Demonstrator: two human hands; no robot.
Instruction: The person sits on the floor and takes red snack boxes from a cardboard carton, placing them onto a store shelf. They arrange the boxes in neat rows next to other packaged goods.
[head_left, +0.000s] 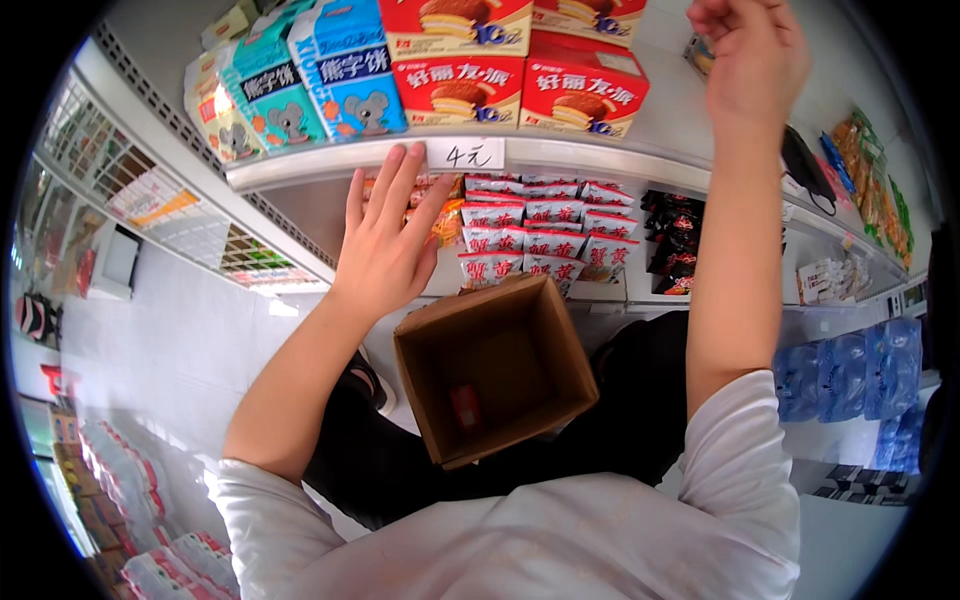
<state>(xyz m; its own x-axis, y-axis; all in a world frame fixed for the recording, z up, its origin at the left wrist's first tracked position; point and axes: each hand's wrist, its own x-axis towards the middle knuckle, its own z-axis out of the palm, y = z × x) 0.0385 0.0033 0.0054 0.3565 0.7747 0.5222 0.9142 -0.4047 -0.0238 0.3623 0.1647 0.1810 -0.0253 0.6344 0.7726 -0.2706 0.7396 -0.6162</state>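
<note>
My left hand (394, 232) spreads its fingers at the front edge of the upper shelf (600, 152), beside a white price card (466, 154) with handwriting. It holds nothing. Up at the top right, my right hand (754, 71) is raised over the shelf with its fingers curled; whether anything is inside them cannot be seen. Red boxes of chocolate pies (459, 91) stand stacked on the shelf between my hands. Left of them are blue and teal cartons of biscuits (352, 90). Below, between my legs, sits an uncovered cardboard box (420, 390) with one small red packet (465, 406) inside.
The lower shelf holds rows of white-and-red snack packets (553, 244), orange packets (448, 223) and black packets (673, 244). Blue water bottles (847, 375) stand at the right. A wire rack (150, 191) is on the left, with wrapped bottle packs (127, 480) on the floor.
</note>
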